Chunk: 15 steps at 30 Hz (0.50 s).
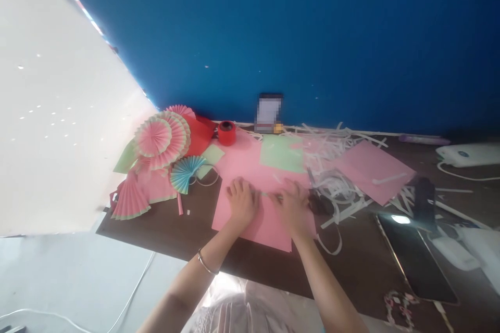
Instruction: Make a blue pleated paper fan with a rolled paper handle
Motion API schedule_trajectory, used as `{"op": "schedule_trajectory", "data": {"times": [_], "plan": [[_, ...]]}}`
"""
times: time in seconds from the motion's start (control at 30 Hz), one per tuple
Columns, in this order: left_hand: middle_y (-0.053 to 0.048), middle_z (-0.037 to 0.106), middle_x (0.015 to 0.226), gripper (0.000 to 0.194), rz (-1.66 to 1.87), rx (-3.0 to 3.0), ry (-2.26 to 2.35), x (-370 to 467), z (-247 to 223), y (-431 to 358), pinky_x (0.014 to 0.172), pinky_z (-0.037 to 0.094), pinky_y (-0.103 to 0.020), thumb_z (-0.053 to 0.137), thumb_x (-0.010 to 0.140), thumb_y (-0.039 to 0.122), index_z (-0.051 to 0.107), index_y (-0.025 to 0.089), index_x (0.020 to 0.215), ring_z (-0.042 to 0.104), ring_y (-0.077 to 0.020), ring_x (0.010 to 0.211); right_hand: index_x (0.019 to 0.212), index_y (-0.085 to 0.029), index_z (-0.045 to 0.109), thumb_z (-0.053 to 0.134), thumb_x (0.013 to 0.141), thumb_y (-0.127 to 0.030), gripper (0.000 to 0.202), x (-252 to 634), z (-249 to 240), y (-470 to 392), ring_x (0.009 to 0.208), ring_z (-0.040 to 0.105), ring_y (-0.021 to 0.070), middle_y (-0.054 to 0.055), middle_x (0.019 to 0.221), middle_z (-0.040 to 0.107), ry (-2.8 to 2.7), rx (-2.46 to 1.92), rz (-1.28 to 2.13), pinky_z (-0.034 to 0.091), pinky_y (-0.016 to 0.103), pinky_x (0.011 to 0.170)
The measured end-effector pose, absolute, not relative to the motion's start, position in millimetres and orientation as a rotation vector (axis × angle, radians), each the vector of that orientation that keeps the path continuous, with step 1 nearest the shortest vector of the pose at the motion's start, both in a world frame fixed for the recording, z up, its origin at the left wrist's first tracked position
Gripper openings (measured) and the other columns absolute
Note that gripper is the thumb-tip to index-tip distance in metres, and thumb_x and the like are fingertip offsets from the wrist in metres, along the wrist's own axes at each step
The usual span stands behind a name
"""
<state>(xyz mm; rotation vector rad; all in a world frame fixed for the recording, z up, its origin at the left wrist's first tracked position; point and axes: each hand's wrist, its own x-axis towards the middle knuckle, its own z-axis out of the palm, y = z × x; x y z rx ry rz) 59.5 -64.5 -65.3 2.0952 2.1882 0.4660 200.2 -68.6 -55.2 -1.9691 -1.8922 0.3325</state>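
My left hand [242, 201] rests on a pink paper sheet [269, 237] at the table's front, its fingers bent and pressed down. To its right, my right hand [291, 205] is also on the pink paper, slightly blurred. Between the two hands runs a thin greenish strip [265, 194], its ends at the fingertips of both. A light green sheet [283, 153] lies just beyond the hands.
Pleated pink fans [153, 137], a blue fan [185, 173] and a red tape roll [227, 133] are left. White strips [339, 187], a pink sheet [375, 169] and a phone [417, 260] lie right. A blue wall [273, 36] rises behind.
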Motion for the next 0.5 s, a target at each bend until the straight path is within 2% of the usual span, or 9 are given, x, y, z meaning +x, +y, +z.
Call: {"op": "schedule_trajectory", "data": {"times": [0.13, 0.27, 0.5], "plan": [[-0.014, 0.050, 0.111, 0.025, 0.473, 2.094, 2.196, 61.1, -67.7, -65.3, 0.085, 0.033, -0.044, 0.044, 0.086, 0.036, 0.052, 0.015, 0.095, 0.045, -0.0268, 0.102, 0.069, -0.018, 0.062, 0.045, 0.084, -0.042, 0.033, 197.6, -61.0, -64.9, 0.125, 0.023, 0.0328, 0.011, 0.132, 0.042, -1.836, -2.020, 0.320, 0.029, 0.052, 0.092], [-0.015, 0.049, 0.115, 0.026, 0.498, 2.105, 2.191, 64.9, -67.9, -66.5, 0.088, 0.031, -0.045, 0.044, 0.085, 0.037, 0.052, 0.015, 0.096, 0.041, -0.0283, 0.108, 0.069, -0.018, 0.062, 0.046, 0.083, -0.044, 0.034, 198.4, -60.5, -63.9, 0.126, 0.022, 0.0341, 0.012, 0.134, 0.040, -1.820, -2.050, 0.324, 0.031, 0.052, 0.089], [-0.014, 0.049, 0.117, 0.029, 0.486, 2.105, 2.163, 64.3, -63.5, -65.6, 0.088, 0.032, -0.046, 0.046, 0.085, 0.041, 0.053, 0.016, 0.098, 0.041, -0.0284, 0.110, 0.068, -0.019, 0.061, 0.039, 0.086, -0.043, 0.037, 206.9, -57.8, -70.8, 0.127, 0.024, 0.0303, 0.010, 0.133, 0.042, -1.886, -1.959, 0.307, 0.031, 0.048, 0.091]]}}
